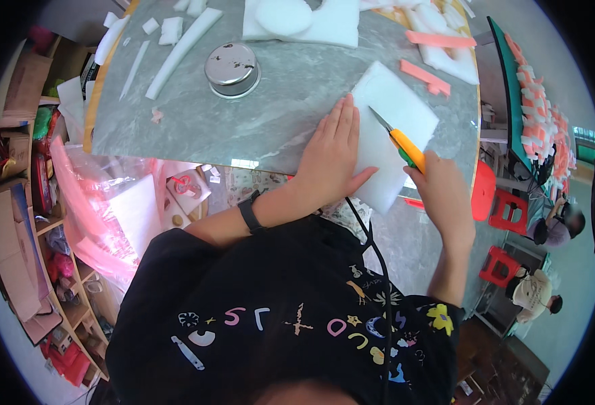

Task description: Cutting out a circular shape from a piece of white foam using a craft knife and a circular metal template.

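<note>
A white foam sheet [395, 101] lies at the right of the grey marbled table, its near corner reaching past the front edge. My left hand [331, 148] rests flat on the sheet's left side, fingers stretched out and thumb apart. In my right hand [441, 192] is a yellow utility knife [407, 150], gripped by its handle. Its thin blade is out and points up and left over the foam; whether the tip touches the sheet I cannot tell. A round silver tin [232, 67] stands to the left of my left hand.
White foam strips [184, 52] and a larger foam piece with a curved cutout [341, 23] lie toward the back. Pink foam strips [439, 39] sit at the back right. Red stools [507, 209] and two people are off to the right; shelves [47, 229] stand at the left.
</note>
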A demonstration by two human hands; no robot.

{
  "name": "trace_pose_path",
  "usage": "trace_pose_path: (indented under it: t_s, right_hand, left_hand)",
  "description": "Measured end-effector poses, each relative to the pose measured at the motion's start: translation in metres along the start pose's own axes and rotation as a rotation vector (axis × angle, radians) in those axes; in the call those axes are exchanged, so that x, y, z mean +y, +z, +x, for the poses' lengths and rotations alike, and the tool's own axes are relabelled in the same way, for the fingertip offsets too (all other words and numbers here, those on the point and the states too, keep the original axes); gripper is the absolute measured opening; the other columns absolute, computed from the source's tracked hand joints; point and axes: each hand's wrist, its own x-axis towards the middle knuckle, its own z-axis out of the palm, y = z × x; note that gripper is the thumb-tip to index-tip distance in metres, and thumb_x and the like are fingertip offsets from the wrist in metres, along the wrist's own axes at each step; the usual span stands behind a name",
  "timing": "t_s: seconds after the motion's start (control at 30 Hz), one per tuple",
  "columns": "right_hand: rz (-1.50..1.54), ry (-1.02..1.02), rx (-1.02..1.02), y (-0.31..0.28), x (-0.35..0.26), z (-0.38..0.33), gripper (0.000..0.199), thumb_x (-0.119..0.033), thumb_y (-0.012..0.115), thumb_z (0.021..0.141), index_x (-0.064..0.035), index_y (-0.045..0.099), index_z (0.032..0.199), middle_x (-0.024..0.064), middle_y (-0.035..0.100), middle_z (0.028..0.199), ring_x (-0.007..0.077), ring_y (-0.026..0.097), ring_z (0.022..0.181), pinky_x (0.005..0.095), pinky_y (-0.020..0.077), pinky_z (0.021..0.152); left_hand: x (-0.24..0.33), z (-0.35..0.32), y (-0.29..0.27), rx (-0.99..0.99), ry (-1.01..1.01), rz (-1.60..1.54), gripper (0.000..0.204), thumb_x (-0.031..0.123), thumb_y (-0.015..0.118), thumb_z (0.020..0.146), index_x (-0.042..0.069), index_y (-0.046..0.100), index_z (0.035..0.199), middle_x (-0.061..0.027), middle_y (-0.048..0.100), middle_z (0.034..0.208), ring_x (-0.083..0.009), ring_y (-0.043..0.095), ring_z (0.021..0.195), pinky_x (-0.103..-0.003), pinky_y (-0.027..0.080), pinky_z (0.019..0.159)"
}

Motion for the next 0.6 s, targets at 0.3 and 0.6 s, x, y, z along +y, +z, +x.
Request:
trace_pose_path:
  t_s: [0.3, 0.6]
  right_hand:
    - [0.011, -0.114, -0.104, -0.02, 0.034, 0.001, 0.029, -0.024, 0.063, 0.083, 0.0019, 0.052, 0.086, 0.0223, 0.057, 0.075, 0.0394, 0.056, 0.073, 0.0464, 0.0424, 0.063]
    - [-0.271, -0.154, -0.035, -0.015, 0.053, 0.006, 0.022, -0.02, 0.064, 0.082, -0.0027, 0.051, 0.087, 0.0134, 0.059, 0.069, 0.0309, 0.061, 0.067, 0.0413, 0.0469, 0.058]
  left_hand:
    - [-0.009, 0.001, 0.001, 0.007, 0.053, 0.05, 0.087, 0.045, 0.065, 0.076, -0.017, 0.033, 0.128, -0.0322, 0.028, 0.139, -0.0415, 0.034, 0.128, -0.042, 0.031, 0.105]
    - [-0.019, 0.003, -0.005, -0.048, 0.149, 0.0, 0.086, 0.043, 0.067, 0.075, -0.015, 0.034, 0.129, -0.0291, 0.029, 0.141, -0.0395, 0.035, 0.128, -0.042, 0.033, 0.104]
